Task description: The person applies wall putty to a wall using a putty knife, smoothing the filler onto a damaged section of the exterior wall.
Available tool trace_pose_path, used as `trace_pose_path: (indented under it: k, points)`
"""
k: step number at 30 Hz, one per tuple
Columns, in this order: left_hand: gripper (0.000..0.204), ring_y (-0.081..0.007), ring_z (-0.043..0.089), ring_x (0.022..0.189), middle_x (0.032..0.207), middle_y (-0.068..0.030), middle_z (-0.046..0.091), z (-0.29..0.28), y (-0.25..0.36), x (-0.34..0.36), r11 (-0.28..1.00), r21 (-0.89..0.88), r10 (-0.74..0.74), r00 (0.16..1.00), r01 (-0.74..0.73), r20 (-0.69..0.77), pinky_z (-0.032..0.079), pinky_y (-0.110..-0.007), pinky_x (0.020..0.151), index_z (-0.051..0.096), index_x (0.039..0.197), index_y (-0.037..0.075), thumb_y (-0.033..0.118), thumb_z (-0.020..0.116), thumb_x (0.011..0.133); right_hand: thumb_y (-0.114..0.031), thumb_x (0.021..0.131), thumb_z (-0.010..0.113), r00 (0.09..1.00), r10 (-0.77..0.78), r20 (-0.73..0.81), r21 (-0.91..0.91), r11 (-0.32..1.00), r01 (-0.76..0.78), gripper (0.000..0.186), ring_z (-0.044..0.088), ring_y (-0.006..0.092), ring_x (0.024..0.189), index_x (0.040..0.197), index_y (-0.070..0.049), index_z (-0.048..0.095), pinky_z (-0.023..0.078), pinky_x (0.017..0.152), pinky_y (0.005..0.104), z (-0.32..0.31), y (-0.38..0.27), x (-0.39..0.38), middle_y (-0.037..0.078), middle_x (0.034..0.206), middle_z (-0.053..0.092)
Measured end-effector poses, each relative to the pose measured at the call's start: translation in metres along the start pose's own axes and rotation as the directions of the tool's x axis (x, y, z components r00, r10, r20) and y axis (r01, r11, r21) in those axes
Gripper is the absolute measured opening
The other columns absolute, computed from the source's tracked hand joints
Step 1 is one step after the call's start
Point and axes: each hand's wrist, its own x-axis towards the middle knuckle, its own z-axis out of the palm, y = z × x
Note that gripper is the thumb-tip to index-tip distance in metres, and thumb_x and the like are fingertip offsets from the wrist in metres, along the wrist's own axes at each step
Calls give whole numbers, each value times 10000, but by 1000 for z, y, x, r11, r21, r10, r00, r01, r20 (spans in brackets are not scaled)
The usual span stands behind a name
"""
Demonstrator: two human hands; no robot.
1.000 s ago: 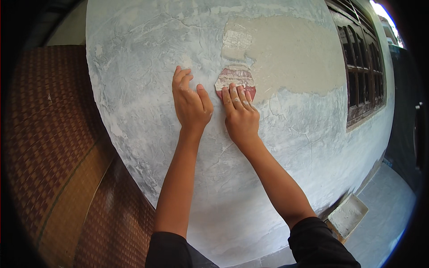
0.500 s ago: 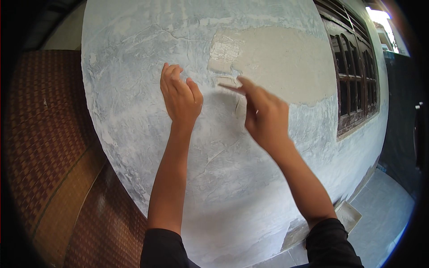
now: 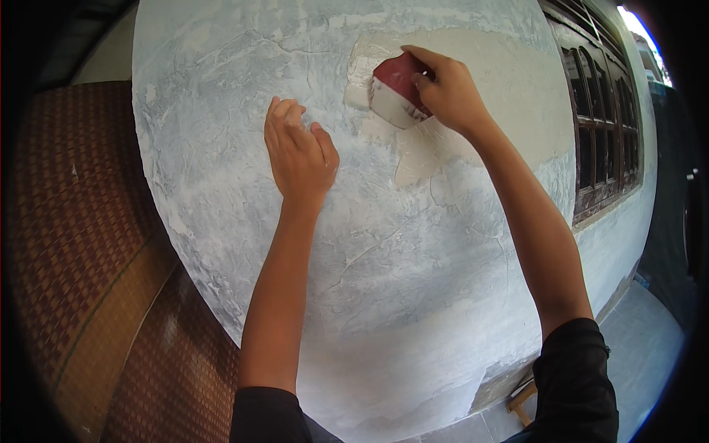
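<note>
My left hand [image 3: 299,151] rests against the mottled blue-white wall [image 3: 362,258], its fingers bent and slightly apart, holding nothing. My right hand [image 3: 454,96], higher and to the right, grips a flat dark-red scraper [image 3: 395,88] smeared with pale compound. The scraper lies against the left part of a smooth beige patch of compound [image 3: 517,96]. A fresh, ragged streak of compound [image 3: 421,155] extends below the scraper.
A dark wooden window [image 3: 605,133] with bars is set in the wall at right. Woven mats [image 3: 88,221] stand at left. Below right are a tiled floor [image 3: 642,340] and part of a wooden stand [image 3: 521,406], partly behind my right arm.
My right hand has moved up and right with the scraper, and fresh compound now shows beneath it. My left hand has shifted little. The tray at lower right is now hidden.
</note>
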Motion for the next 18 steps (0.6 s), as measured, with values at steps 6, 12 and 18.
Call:
trace_pose_path:
  k: [6, 12, 18]
  points:
    - [432, -417, 484, 1207, 1180, -198, 497, -4, -3, -2, 1000, 23, -7, 1000, 7, 16, 393, -519, 1007, 378, 1248, 4, 0, 530, 844, -51, 780, 562, 987, 151, -59, 207, 969, -135, 446, 663, 384, 1004, 1216, 19, 625, 497, 927, 405, 2, -9, -8, 269, 1087, 668]
    - [423, -416, 486, 1204, 1196, -200, 495, -1, 1, -2, 1000, 8, -5, 1000, 5, 10, 397, -520, 1001, 379, 1243, 5, -3, 526, 847, -38, 827, 555, 943, 297, -150, 173, 947, -271, 443, 682, 314, 951, 1266, -10, 605, 508, 883, 386, -10, 5, 6, 242, 1057, 688]
    - [402, -413, 483, 1208, 1196, -202, 494, -2, -1, -2, 1000, -5, -16, 1000, 16, 9, 395, -515, 1007, 385, 1232, 12, -5, 519, 854, -65, 769, 524, 977, 167, -133, 127, 981, -150, 454, 663, 411, 970, 1198, 34, 635, 513, 899, 405, 13, -7, -3, 281, 1063, 669]
